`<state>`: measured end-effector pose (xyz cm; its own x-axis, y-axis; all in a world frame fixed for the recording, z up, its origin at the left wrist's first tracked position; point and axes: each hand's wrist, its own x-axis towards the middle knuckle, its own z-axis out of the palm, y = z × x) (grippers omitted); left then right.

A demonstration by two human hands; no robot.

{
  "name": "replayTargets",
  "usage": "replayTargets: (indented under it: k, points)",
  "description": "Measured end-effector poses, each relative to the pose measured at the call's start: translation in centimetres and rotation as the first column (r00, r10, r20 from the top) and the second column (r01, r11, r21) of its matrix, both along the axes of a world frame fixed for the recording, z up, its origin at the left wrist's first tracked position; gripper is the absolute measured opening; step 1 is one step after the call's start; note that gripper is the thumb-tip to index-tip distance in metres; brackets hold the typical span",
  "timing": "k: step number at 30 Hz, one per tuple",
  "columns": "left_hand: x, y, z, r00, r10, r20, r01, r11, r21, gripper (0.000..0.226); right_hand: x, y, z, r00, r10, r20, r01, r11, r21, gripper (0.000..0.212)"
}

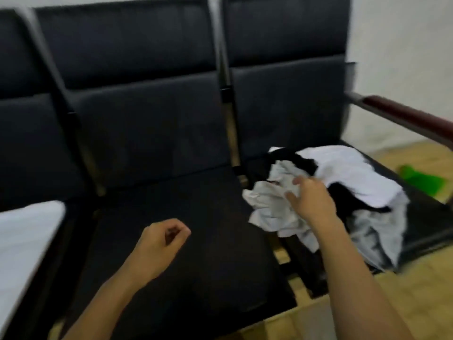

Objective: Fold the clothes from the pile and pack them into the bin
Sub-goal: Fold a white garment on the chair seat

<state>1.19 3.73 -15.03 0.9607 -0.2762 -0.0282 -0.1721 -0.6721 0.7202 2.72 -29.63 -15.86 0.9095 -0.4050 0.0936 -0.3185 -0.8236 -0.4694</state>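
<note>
clothes [326, 192] lay piled on the right seat [429, 217]. right hand [311, 197] gripped a pale garment [272, 207] in the pile. left hand [159, 244] hovered over the middle seat [171, 204], curled, holding nothing. white bin [22, 239] at left; contents unseen.

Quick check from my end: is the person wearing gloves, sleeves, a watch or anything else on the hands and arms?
Nothing worn shows. The left hand and right hand are bare, with no gloves, and no rings can be made out through the motion blur. Both forearms are bare as far as the frame's lower edge, with no sleeve cuff, watch or wristband in view.
</note>
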Motion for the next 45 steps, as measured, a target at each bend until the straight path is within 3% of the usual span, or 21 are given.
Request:
replayTargets:
  k: [3,6,9,11,15,17,18,20,22,23,24,27,29,31,33,35,38,41,43,44,45]
  points:
    - [2.1,-4.0,-0.8,0.999,-0.054,-0.002,0.054,0.998,-0.018,0.015,-1.0,-7.2,-2.3,0.969,-0.243,-0.049,0.247,0.956,0.155,0.062]
    - [3.3,-6.7,-2.0,0.994,-0.108,0.014,0.107,0.993,0.047,0.018,-1.6,-9.9,-5.6,0.964,-0.251,-0.091,0.266,0.921,0.286,0.085]
    - [3.1,-7.5,-2.5,0.979,-0.198,0.050,0.189,0.971,0.145,0.017,-0.8,-10.1,-6.2,0.919,-0.378,0.110,0.293,0.843,0.452,0.069]
    - [3.0,-7.2,-2.3,0.971,-0.222,0.085,0.203,0.960,0.193,0.017,0.1,-10.0,-5.0,0.827,-0.534,0.175,0.339,0.722,0.603,0.046]
    - [2.8,-5.7,-1.6,0.962,-0.224,0.156,0.180,0.951,0.253,0.019,2.3,-10.8,-3.3,0.627,-0.778,0.049,0.316,0.311,0.896,0.048]
    - [2.7,-4.5,-1.2,0.962,-0.206,0.178,0.157,0.954,0.255,0.020,2.9,-10.3,-2.4,0.575,-0.818,0.022,0.244,0.198,0.949,0.036]
    - [2.8,-3.9,-1.1,0.966,-0.191,0.176,0.141,0.955,0.260,0.020,3.0,-9.6,-1.5,0.580,-0.813,0.044,0.199,0.194,0.961,0.031]
    - [2.8,-3.0,-0.9,0.977,-0.146,0.159,0.111,0.972,0.209,0.019,2.7,-7.5,1.4,0.684,-0.708,0.174,0.067,0.299,0.952,0.031]
    - [2.7,-2.8,-0.5,0.980,-0.105,0.171,0.099,0.994,0.045,0.018,1.6,-4.4,5.2,0.823,-0.455,0.341,-0.106,0.466,0.878,0.032]
    - [2.5,-3.0,0.0,0.980,-0.091,0.175,0.103,0.993,-0.056,0.029,0.6,-2.4,7.1,0.866,-0.295,0.405,-0.224,0.495,0.840,0.032]
    - [2.1,-3.2,0.4,0.978,-0.088,0.188,0.116,0.982,-0.148,0.045,-0.6,-0.1,9.1,0.876,-0.139,0.461,-0.360,0.449,0.818,0.029]
    - [0.2,-3.9,1.9,0.976,-0.040,0.214,0.115,0.930,-0.350,0.097,-3.9,6.6,13.8,0.802,0.130,0.583,-0.589,0.012,0.808,0.028]
    - [-1.0,-3.9,2.6,0.976,0.065,0.209,0.040,0.886,-0.462,0.110,-5.5,9.9,15.4,0.774,0.188,0.605,-0.581,-0.169,0.796,0.033]
    - [-1.5,-2.9,3.1,0.945,0.172,0.277,0.005,0.842,-0.540,0.091,-6.0,11.7,15.0,0.785,0.171,0.596,-0.554,-0.237,0.798,0.028]
    - [-1.6,-0.7,3.6,0.887,0.262,0.381,-0.053,0.876,-0.480,0.050,-5.9,12.8,13.7,0.838,0.139,0.527,-0.483,-0.260,0.836,0.024]
    - [-1.7,1.6,3.6,0.834,0.268,0.482,-0.120,0.941,-0.315,0.030,-5.4,13.7,12.2,0.905,0.143,0.401,-0.355,-0.267,0.896,0.033]
    - [-2.2,2.9,2.9,0.835,0.244,0.493,-0.098,0.948,-0.303,0.029,-4.5,14.7,10.5,0.966,0.172,0.193,-0.149,-0.241,0.959,0.030]
    - [-2.9,2.9,3.8,0.855,0.364,0.370,-0.166,0.867,-0.469,0.025,-2.7,15.6,8.8,0.990,0.139,0.009,0.034,-0.302,0.953,0.016]
    - [-2.8,3.2,4.7,0.825,0.471,0.314,-0.240,0.794,-0.559,0.026,-1.5,15.9,8.0,0.996,0.058,-0.068,0.084,-0.350,0.933,0.012]
    - [-2.6,3.4,5.0,0.818,0.494,0.296,-0.255,0.771,-0.583,0.026,-0.9,16.0,7.6,0.996,-0.001,-0.089,0.083,-0.344,0.935,0.016]
    - [-2.4,3.6,5.3,0.822,0.491,0.289,-0.252,0.768,-0.589,0.025,-0.4,16.2,7.5,0.997,-0.039,-0.067,0.053,-0.279,0.959,0.018]
